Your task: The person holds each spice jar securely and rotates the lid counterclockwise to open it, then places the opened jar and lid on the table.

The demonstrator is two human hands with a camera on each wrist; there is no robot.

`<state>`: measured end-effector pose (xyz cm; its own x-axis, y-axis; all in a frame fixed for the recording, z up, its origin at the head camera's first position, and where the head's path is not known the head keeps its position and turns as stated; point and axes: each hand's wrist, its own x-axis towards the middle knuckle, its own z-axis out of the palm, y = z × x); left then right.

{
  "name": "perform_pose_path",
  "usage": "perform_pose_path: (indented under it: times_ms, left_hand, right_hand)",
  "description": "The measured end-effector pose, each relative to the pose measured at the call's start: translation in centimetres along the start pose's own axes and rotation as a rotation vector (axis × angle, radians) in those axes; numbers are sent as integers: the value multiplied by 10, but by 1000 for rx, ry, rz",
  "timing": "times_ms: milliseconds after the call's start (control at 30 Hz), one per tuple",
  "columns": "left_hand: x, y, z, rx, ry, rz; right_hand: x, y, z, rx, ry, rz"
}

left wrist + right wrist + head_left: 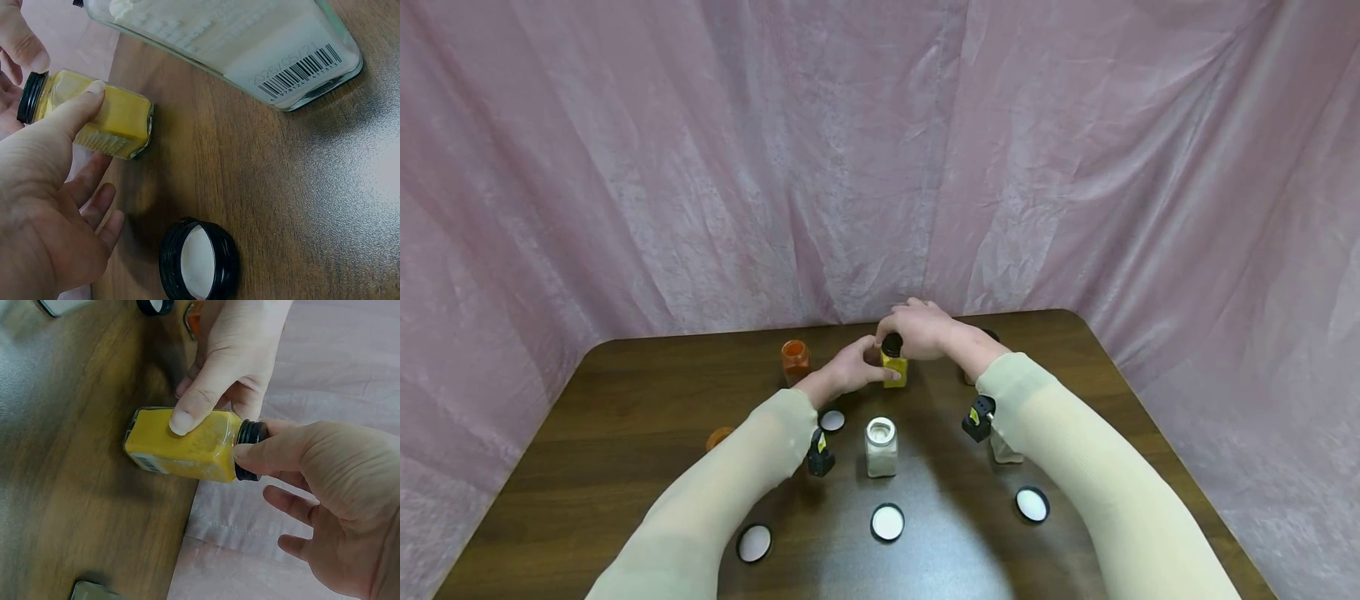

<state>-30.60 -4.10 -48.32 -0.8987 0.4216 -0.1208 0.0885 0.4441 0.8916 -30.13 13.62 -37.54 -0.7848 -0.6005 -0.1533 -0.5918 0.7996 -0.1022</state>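
Observation:
Near the table's back edge stands a square glass jar of yellow powder [895, 372] with a black lid [250, 450]. My left hand [852, 367] grips the jar's body between thumb and fingers, as the left wrist view also shows. From above, my right hand [921, 328] pinches the black lid with thumb and forefinger; its other fingers are loosely bent in the right wrist view. The lid sits on the jar's neck; whether it is tight I cannot tell. Just left of my left hand is an uncapped jar of orange-red contents [796, 360].
An uncapped jar of white powder [881, 450] stands mid-table. Loose black lids with white liners lie nearby: one behind it [832, 421], one in front [887, 523], others at left [754, 543] and right [1032, 505]. My sleeves partly hide an orange jar [719, 437] and a pale jar [1006, 451].

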Motion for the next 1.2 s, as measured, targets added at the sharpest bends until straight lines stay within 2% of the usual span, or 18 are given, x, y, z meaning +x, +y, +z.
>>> perform_pose_path:
  times_ms: [267, 433, 667, 867, 1200]
  left_hand:
    - [-1, 1, -1, 17, -6, -9]
    - [-1, 1, -1, 55, 8, -24]
    - [0, 0, 0, 61, 15, -32]
    - [1, -1, 0, 25, -2, -44]
    - [0, 1, -1, 5, -21, -55]
  right_hand:
    - [-2, 3, 0, 69, 3, 1]
    - [-3, 6, -3, 94, 21, 58]
    - [-3, 10, 1, 0, 63, 115]
    - [-1, 10, 8, -72, 98, 149]
    - [4, 6, 11, -122, 108, 151]
